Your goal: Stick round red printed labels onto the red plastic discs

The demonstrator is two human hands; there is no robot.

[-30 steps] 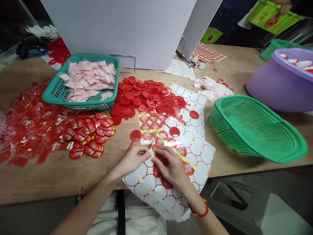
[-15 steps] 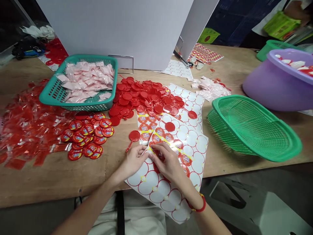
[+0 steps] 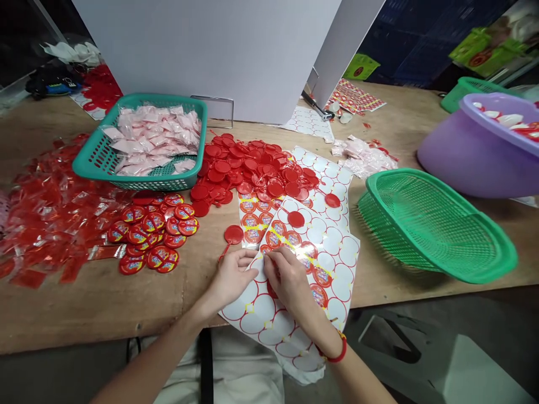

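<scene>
A sheet of round stickers (image 3: 290, 322) lies at the table's front edge, partly overhanging it. Some circles still carry red printed stickers; others are bare white rings. My left hand (image 3: 233, 279) is at the sheet's left edge, thumb on top and fingers bent at the edge. With thumb and fingers pinched together, my right hand (image 3: 288, 279) is over the sheet by that edge; its fingertips hide what is between them. One red disc with a thin stem (image 3: 233, 235) lies just beyond my left hand. Another red disc (image 3: 296, 219) rests on the sheet.
Behind are piled red discs (image 3: 252, 163) and a teal basket (image 3: 197, 179) of pink packets. Stickered discs (image 3: 155, 227) and red sachets (image 3: 50, 213) lie left. On the right stand a green basket (image 3: 501, 247) and a purple tub (image 3: 455, 146). A white panel (image 3: 202, 50) rises behind.
My hands have drawn slightly apart at the sheet's left edge. The right fingers are closed more tightly. The whole view has shifted slightly.
</scene>
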